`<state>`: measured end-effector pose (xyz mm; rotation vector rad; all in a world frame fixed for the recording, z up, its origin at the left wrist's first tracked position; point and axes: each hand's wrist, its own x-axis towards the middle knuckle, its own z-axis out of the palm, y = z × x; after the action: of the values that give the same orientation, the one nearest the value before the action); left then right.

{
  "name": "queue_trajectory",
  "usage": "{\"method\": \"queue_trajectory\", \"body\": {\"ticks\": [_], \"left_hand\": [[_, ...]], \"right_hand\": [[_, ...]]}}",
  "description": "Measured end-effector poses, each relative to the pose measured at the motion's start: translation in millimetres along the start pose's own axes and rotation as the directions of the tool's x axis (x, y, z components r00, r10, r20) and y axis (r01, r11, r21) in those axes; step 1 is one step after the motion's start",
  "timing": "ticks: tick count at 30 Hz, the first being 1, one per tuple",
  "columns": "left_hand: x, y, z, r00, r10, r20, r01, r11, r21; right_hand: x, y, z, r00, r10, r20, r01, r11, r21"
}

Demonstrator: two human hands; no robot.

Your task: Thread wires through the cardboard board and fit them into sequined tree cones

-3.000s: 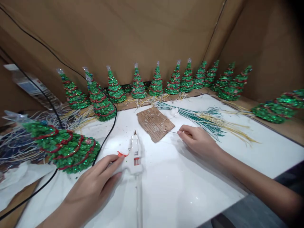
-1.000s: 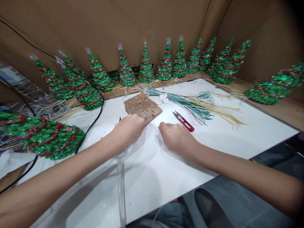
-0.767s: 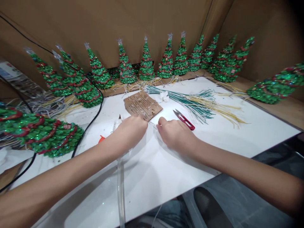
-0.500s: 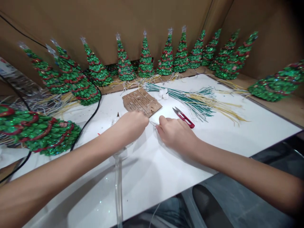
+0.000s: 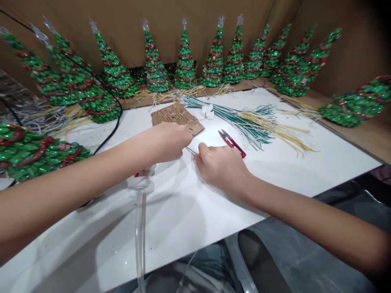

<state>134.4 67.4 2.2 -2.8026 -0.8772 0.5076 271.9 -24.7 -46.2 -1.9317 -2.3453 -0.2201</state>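
Observation:
My right hand [image 5: 221, 166] is closed, thumb and forefinger pinching a thin, straight, grey rod [image 5: 191, 150] whose free part points at my left hand. My left hand [image 5: 171, 141] is closed too, knuckles up, over the near edge of a brown cardboard piece [image 5: 165, 116]; its fingertips are hidden, so what it holds cannot be made out. Just beyond my right hand lie small red-handled thread snips [image 5: 232, 145], blades apart. Behind them is a spread bundle of thin green and white wires [image 5: 227, 116], with yellow wires [image 5: 276, 129] over it.
Decorated green Christmas trees [image 5: 185, 61] line the table's back and sides. A crumpled white bit [image 5: 207, 111] sits by the wires. A clear tube [image 5: 140, 232] rises at the front, near a red part [image 5: 141, 173]. A black cable [image 5: 114, 129] runs down the left.
The view has tilted down a little, so trees and table sit higher in it. My left hand has shifted slightly right over the cardboard's edge. My right hand keeps its pinch on the rod.

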Motion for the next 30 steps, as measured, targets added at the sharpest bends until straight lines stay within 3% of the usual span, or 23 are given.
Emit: {"method": "queue_trajectory", "body": {"ticks": [21, 26, 30], "left_hand": [[-15.8, -5.9, 5.5, 0.998, -0.047, -0.050, 0.044, 0.997, -0.059], [-24.9, -10.6, 11.7, 0.974, -0.178, -0.140, 0.150, 0.970, -0.191], [-39.4, -10.8, 17.0, 0.910, -0.159, -0.384, 0.078, 0.972, -0.220]], "right_hand": [[-6.6, 3.4, -3.8, 0.999, 0.028, -0.034, -0.028, 0.999, 0.016], [-5.7, 13.2, -9.7, 0.972, 0.068, -0.227, -0.058, 0.997, 0.052], [-1.3, 17.6, -11.8, 0.958, 0.042, -0.284, 0.022, 0.976, 0.218]]}}
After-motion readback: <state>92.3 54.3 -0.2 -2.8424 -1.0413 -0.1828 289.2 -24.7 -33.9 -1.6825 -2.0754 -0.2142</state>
